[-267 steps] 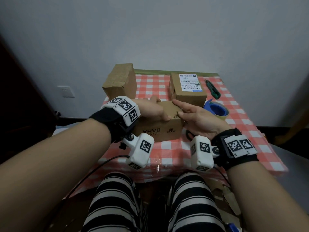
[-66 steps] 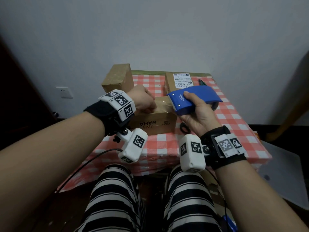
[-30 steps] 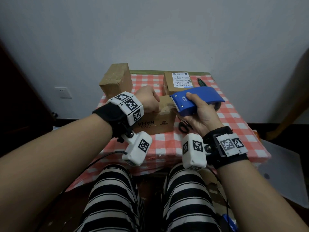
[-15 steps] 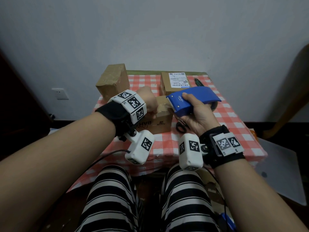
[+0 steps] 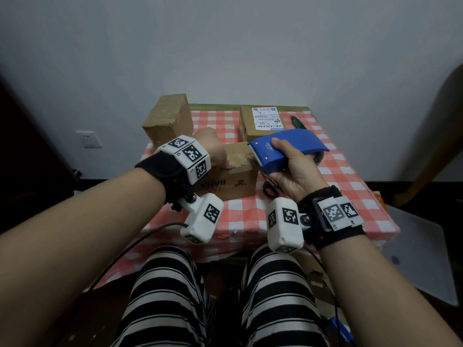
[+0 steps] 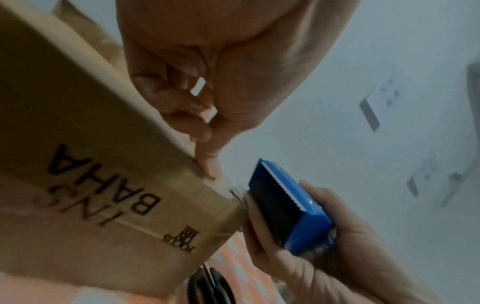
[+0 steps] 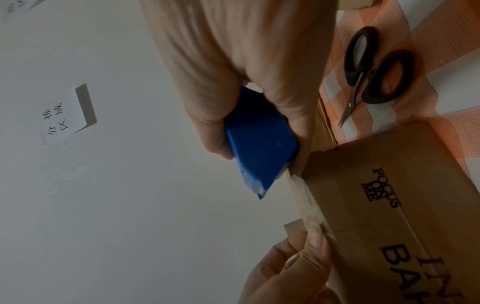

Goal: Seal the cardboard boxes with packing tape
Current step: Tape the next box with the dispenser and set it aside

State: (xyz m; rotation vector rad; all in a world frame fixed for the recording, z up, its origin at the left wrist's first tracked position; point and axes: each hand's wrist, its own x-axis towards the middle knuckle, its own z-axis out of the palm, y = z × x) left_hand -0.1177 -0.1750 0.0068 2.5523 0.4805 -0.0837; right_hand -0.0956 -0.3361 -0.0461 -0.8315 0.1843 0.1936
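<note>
The right hand (image 5: 295,169) is gripping the blue dispenser (image 5: 288,149), fingers wrapped round it, its long axis running across the table (image 5: 350,186) and its toothed end pointing left at the near box (image 5: 235,179), just at that box's top right edge. The left hand (image 5: 215,151) is lying on that box's top with fingers curled and the thumb pressing tape (image 5: 241,156) down near the front edge. Three boxes are sitting on the checked cloth: the near one at the front middle, a plain box (image 5: 167,118) back left, a labelled box (image 5: 263,122) back right; one pair of scissors (image 7: 374,70) is lying just right of the near box.
</note>
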